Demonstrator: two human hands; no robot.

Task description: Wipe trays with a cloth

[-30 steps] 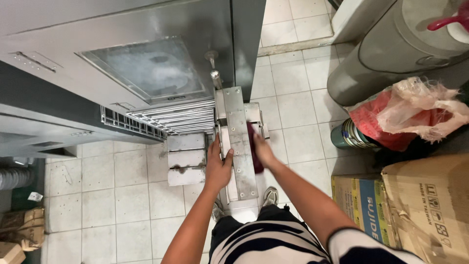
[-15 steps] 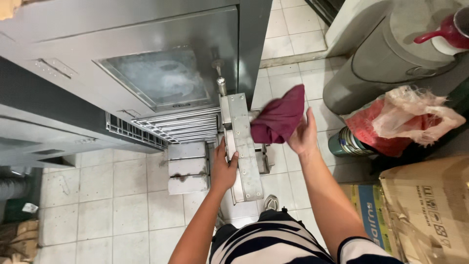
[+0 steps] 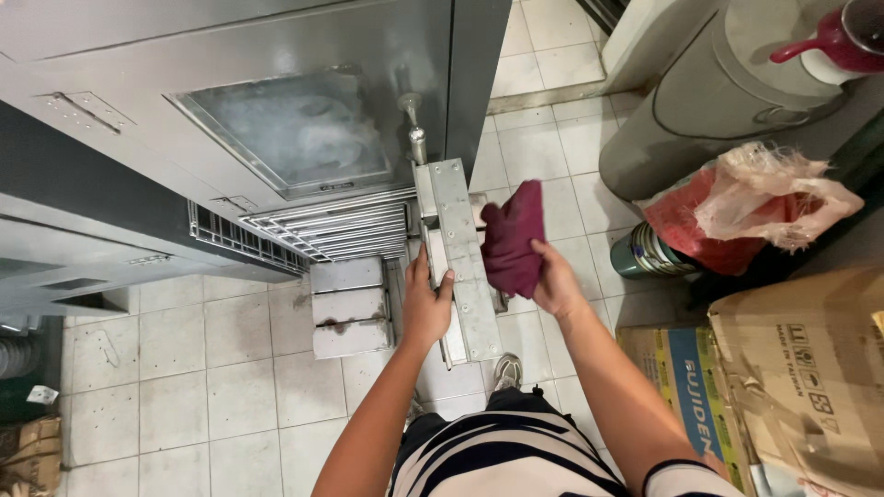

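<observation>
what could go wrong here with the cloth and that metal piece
1. The left hand alone grips the long flat grey metal bar; it could slip and fall toward the shoe below.
2. The dark red cloth in the right hand hangs loose and might snag on the bar's edge.

Dull brushed metal bracket (image 3: 458, 258), grey and matt, scuffed along its flat faces. Soft maroon cloth (image 3: 509, 237), matt and creased. Grey metal cabinet door (image 3: 276, 110) on the left, smooth with a hazy, smeared window pane (image 3: 295, 129). Pale glazed floor tiles (image 3: 184, 368), slightly glossy, stained in places. Rough brown cardboard box (image 3: 810, 368) near right. Crinkled thin plastic bag (image 3: 764, 198), faintly shiny.
</observation>
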